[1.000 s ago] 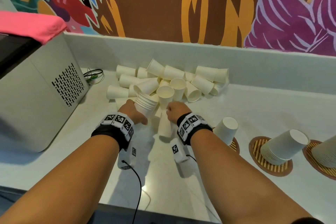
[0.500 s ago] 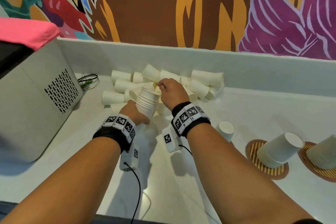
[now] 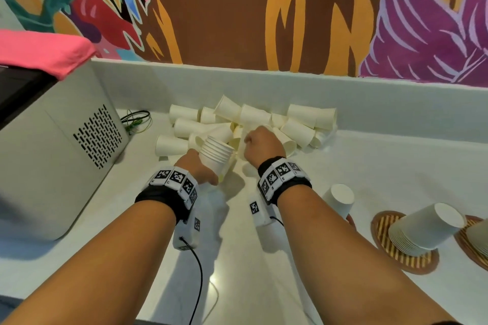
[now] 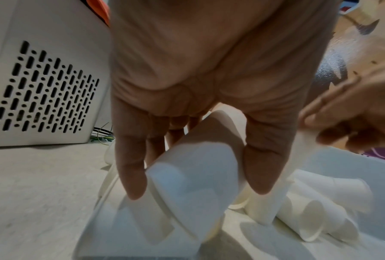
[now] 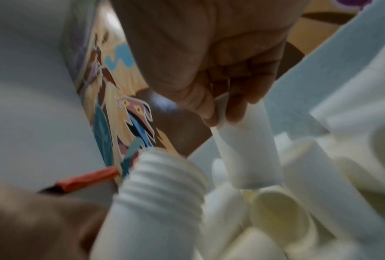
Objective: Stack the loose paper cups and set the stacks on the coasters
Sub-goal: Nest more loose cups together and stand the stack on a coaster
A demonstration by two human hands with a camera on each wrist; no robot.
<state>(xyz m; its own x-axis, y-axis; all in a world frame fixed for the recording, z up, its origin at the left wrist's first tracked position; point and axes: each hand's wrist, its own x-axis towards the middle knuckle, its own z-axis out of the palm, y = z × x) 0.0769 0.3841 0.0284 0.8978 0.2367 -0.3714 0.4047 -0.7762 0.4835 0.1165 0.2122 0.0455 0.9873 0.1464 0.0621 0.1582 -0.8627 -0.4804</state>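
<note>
My left hand (image 3: pixel 196 166) grips a stack of white paper cups (image 3: pixel 216 153), mouth up, in front of the heap; thumb and fingers wrap it in the left wrist view (image 4: pixel 200 176). Just to its right my right hand (image 3: pixel 264 144) pinches the rim of one loose cup (image 5: pixel 247 147) between thumb and fingers, lifted over the heap of loose cups (image 3: pixel 298 126). That cup is hidden behind the hand in the head view. At the right, an upside-down stack (image 3: pixel 425 227) stands on a striped coaster (image 3: pixel 401 258).
A grey vented machine (image 3: pixel 66 150) with a pink cloth (image 3: pixel 45 53) fills the left side. A single upturned cup (image 3: pixel 339 199) sits right of my right forearm. Another stack (image 3: pixel 479 236) on a coaster shows at the right edge. A raised white ledge (image 3: pixel 264 87) backs the counter.
The right hand left the top of the held stack and moved right into the heap, where it now pinches a loose cup. The left hand holds the stack in about the same place.
</note>
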